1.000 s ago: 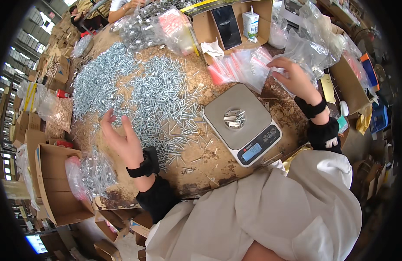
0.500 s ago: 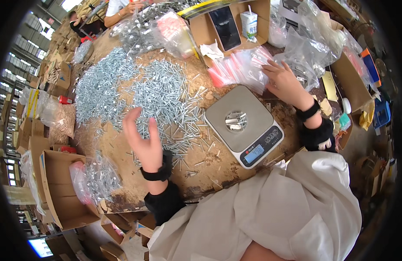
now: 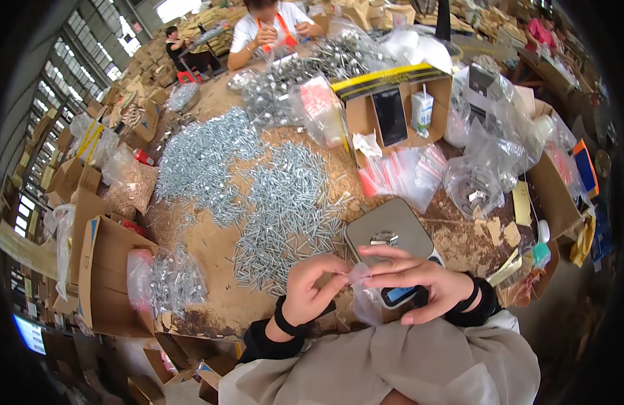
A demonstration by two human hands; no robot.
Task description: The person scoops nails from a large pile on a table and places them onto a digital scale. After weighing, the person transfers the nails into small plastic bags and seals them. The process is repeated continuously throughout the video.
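Between my hands, low over the table's near edge, hangs a small clear plastic bag [image 3: 367,302]. Thumb and fingers of my left hand [image 3: 310,289] pinch the bag's upper edge. My right hand [image 3: 426,287] has its fingers stretched out and its thumb apart, the fingertips touching the bag's top. Behind and partly beneath the right hand is a digital scale [image 3: 369,225], its display mostly covered. Several small metal pieces [image 3: 385,237] lie on its plate. A large pile of silvery screws [image 3: 278,209] spreads to the left of the scale.
Flat red-edged plastic bags [image 3: 403,174] lie behind the scale. A cardboard box [image 3: 437,125] beyond holds a phone and a drink carton. Filled bags [image 3: 167,280] sit at left beside an open carton [image 3: 113,283]. A co-worker [image 3: 275,30] sits across the table.
My right hand has come from the stack of flat bags to in front of the scale. My left hand has moved right from the screws and pinches a clear bag. The view has shifted.
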